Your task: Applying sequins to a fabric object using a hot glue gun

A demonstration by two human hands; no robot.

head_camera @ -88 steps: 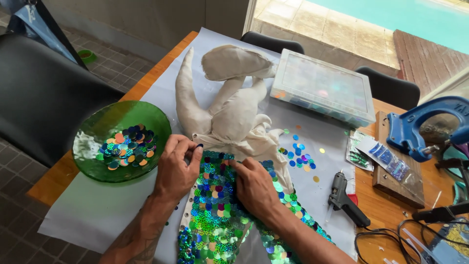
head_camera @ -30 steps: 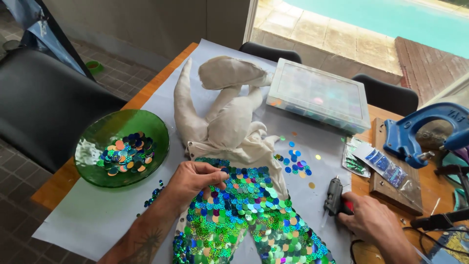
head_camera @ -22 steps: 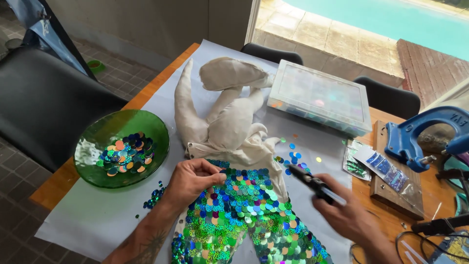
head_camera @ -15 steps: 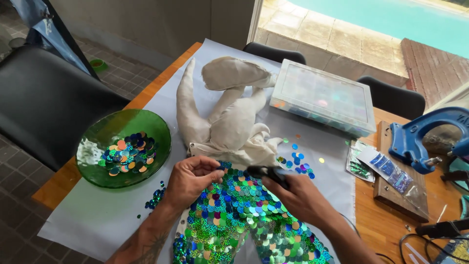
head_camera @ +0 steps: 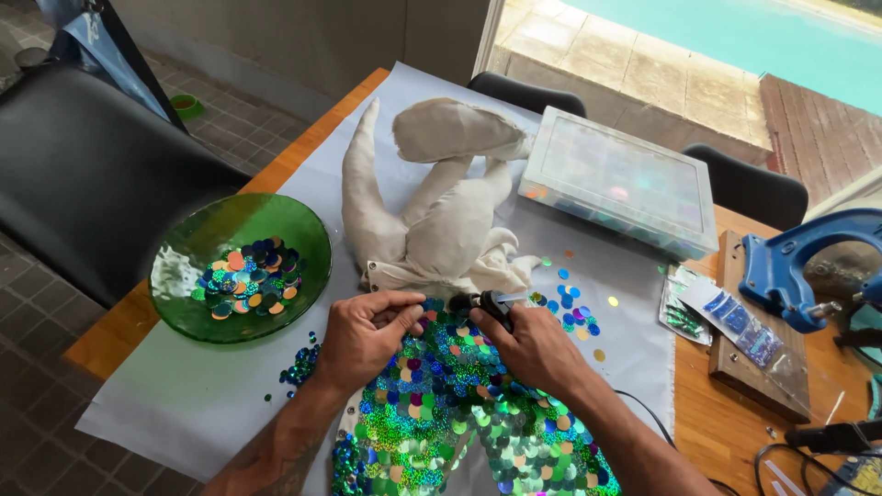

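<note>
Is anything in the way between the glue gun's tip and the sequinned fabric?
Nothing visible: the right hand holds the black glue gun right at the top edge of the sequinned fabric, beside the left hand resting there.

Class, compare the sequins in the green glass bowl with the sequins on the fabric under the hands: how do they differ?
The sequins in the green bowl lie loose in a small heap; the sequins on the fabric overlap in a flat covering. The bowl's include orange and dark blue; the fabric's are mostly green, some pink. Both are round and shiny.
</note>
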